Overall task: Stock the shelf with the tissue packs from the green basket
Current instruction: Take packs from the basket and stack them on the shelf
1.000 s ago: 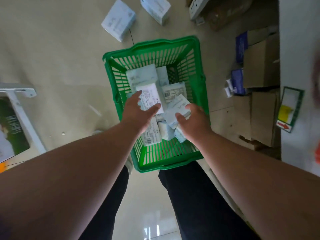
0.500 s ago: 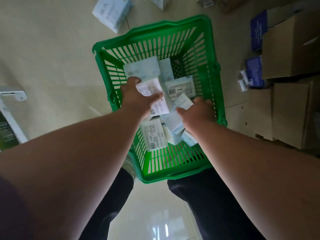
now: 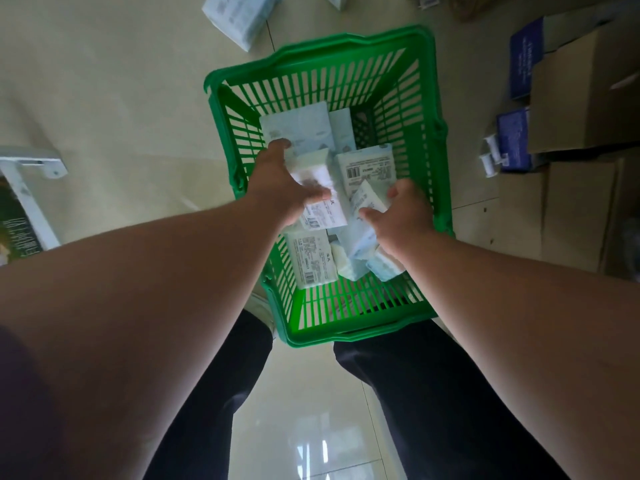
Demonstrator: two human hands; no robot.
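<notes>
Both hands are inside the green basket. Left hand grips a tissue pack; right hand pinches another pack. Recommendation: secure both grips, then lift clear of the rim.

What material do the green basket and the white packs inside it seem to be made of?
The green slatted basket looks like moulded plastic: uniform colour, thin ribs, rounded rim. The white rectangular tissue packs seem wrapped in thin, slightly glossy plastic film, judging by the printed labels and soft, creased corners; paper wrap cannot be ruled out.
</notes>
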